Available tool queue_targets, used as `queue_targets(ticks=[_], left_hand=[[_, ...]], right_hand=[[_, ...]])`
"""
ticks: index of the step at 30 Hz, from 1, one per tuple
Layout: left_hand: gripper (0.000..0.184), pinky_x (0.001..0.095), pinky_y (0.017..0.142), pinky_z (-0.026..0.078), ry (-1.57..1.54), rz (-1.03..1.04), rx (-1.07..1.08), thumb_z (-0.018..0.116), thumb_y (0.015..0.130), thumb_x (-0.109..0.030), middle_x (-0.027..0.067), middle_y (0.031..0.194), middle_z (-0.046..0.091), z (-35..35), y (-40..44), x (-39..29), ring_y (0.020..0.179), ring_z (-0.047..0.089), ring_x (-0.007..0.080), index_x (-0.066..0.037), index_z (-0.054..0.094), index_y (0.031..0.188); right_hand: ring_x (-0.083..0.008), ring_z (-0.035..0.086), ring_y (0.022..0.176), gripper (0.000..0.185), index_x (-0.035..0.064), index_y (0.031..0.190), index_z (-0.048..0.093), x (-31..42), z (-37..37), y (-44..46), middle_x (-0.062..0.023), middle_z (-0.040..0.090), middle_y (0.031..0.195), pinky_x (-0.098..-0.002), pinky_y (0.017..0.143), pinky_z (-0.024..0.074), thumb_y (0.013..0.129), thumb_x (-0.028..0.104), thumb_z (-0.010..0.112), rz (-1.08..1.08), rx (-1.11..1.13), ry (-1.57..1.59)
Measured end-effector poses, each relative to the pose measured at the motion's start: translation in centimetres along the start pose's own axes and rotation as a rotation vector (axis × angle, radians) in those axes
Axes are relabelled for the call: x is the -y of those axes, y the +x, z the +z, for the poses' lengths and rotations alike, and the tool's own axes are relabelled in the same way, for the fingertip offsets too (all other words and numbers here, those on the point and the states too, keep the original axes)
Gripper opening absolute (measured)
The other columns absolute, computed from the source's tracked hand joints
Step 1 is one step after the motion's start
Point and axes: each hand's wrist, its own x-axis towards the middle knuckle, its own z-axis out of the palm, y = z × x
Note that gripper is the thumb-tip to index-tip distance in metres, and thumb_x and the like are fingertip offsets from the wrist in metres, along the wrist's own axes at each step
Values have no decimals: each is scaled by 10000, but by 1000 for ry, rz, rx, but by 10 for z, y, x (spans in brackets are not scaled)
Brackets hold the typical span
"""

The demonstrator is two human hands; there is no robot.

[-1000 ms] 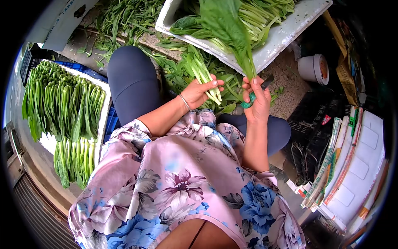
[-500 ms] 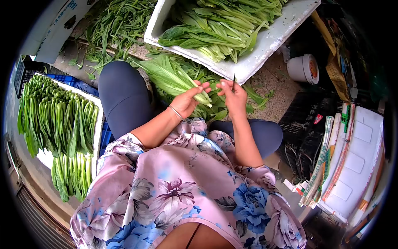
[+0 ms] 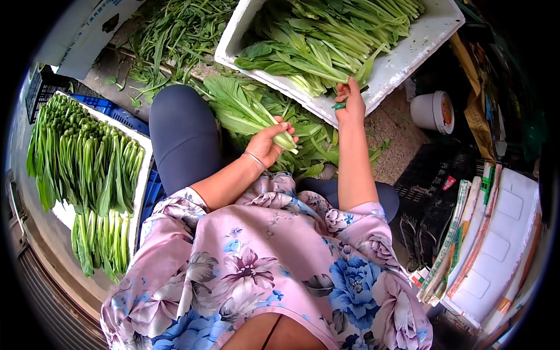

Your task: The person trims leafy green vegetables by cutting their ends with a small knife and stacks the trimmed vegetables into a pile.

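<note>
Greens (image 3: pixel 242 108) sit clamped by the stems (image 3: pixel 290 146) in the left hand (image 3: pixel 268 144) while I have the right hand (image 3: pixel 352 105), closed round a green handle (image 3: pixel 339 106), touching stalks (image 3: pixel 326 73) in the white box (image 3: pixel 398 63), where pinching stem ends should spare leaves (image 3: pixel 255 51)

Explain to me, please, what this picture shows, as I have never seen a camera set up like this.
There is no machine here: these are a person's own bare hands. The camera is worn on the head and looks forward and down, so the shirt fills the bottom. The left hand holds a leafy bunch. The right hand is at the stem ends of the greens in a white box, with a green object in it, mostly hidden by the fingers. Loose leaves lie on the ground, and stalks are stacked at the left.
</note>
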Motion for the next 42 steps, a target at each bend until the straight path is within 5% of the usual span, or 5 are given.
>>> queue_targets(ticks=[6,16,20,25,42], left_hand=[[274,441,826,454,39,-101,40,602,783,-59,88,984,568,11,-7,4,889,550,212,-101,479,1024],[265,398,835,467,155,-258,222,568,828,-180,107,940,589,7,-12,15,892,575,209,-3,522,1019],[230,378,817,472,229,-242,199,573,818,-157,122,913,593,6,-13,11,862,582,258,-3,533,985],[188,367,780,496,190,-118,138,595,800,-120,102,882,587,7,-12,9,829,576,205,-18,534,946],[196,337,739,499,231,-89,54,609,799,-161,79,838,588,-1,-5,12,767,577,180,-38,540,935]], right_hand=[[-131,585,839,200,45,986,529,-29,-34,-98,-60,594,899,-176,427,354,798,72,592,-119,287,-16],[-101,583,751,213,24,926,569,-32,-84,-153,-175,528,1142,-165,452,392,736,-68,594,-138,405,-318],[-61,505,598,324,13,1074,533,-41,-84,-161,-82,593,896,-159,457,366,758,-16,600,-166,241,-364],[-109,443,574,416,43,1151,439,-52,-84,-176,-44,518,772,-237,507,361,907,374,374,79,341,0],[-66,366,495,228,88,1001,529,-74,-80,-162,35,369,605,-197,434,315,901,279,456,317,345,242]])
